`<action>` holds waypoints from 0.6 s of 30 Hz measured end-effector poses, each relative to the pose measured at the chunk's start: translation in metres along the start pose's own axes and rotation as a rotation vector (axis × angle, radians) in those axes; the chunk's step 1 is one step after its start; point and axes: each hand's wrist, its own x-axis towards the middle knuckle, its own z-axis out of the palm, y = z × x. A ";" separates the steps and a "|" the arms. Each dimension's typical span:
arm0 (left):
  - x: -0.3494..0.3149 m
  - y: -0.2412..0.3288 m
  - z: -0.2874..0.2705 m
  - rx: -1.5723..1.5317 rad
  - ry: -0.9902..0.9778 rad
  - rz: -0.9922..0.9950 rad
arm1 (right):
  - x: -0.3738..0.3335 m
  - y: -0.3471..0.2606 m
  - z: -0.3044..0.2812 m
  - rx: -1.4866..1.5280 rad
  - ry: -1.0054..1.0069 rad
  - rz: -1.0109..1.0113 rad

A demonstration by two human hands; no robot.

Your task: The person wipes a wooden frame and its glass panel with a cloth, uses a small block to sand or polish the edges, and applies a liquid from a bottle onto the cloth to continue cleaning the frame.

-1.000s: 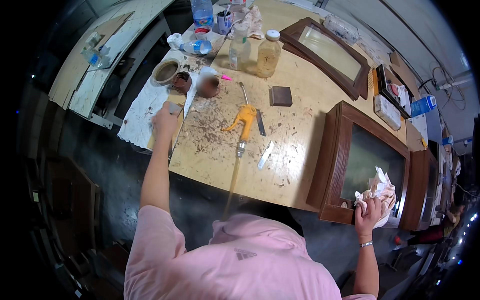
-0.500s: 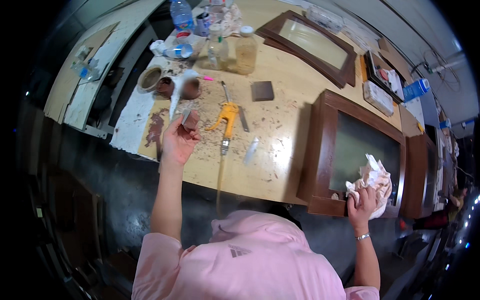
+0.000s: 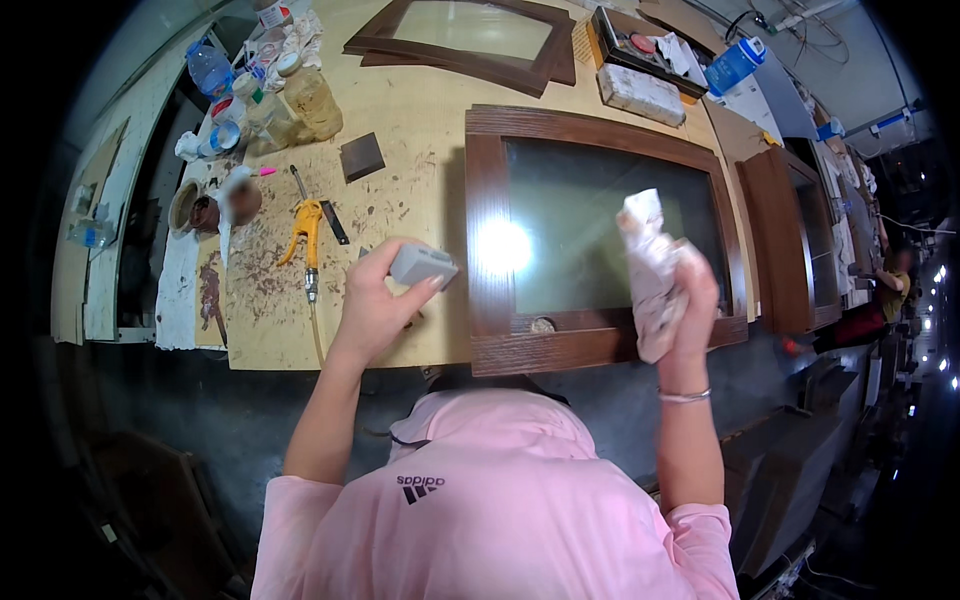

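Left of frame: two pots [image 3: 200, 211] beside a pale sheet; nearer centre, a yellow air gun [image 3: 308, 222] lies on the table [image 3: 420, 115]. Dark square block [image 3: 362, 158] upper left of centre, untouched.

Centre: your left hand [image 3: 372, 305] holds a grey block [image 3: 420, 266], pinched between thumb and fingers, just beside the framed glass panel [image 3: 590, 225]; contact with its left rail cannot be told.

Right of centre: your right hand [image 3: 693, 298] has its fingers wrapped around a crumpled cloth [image 3: 652, 270], over the panel's lower right part. Whether the cloth touches the glass: cannot tell.

Step in hand, judged: surface work on the panel, block and cloth both at the ready. Next move calls for a flat block face along the wood, clear of the glass, cloth out of its path.
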 end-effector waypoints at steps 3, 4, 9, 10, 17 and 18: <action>0.010 0.007 0.013 0.083 0.066 0.014 | 0.031 -0.014 -0.025 0.059 -0.051 -0.006; 0.012 0.009 0.018 0.109 0.085 0.026 | 0.038 -0.005 -0.034 -0.239 -0.073 -0.210; -0.026 0.023 0.026 0.194 0.005 0.000 | 0.041 0.026 -0.055 -1.174 -0.251 -0.652; -0.043 0.030 0.025 0.158 -0.028 0.002 | 0.036 0.032 -0.053 -1.162 -0.276 -0.561; -0.047 0.021 0.028 0.110 0.040 -0.076 | 0.028 0.041 -0.049 -1.217 -0.166 -0.660; -0.034 0.013 0.031 0.103 0.063 -0.071 | 0.028 0.042 -0.049 -1.216 -0.167 -0.670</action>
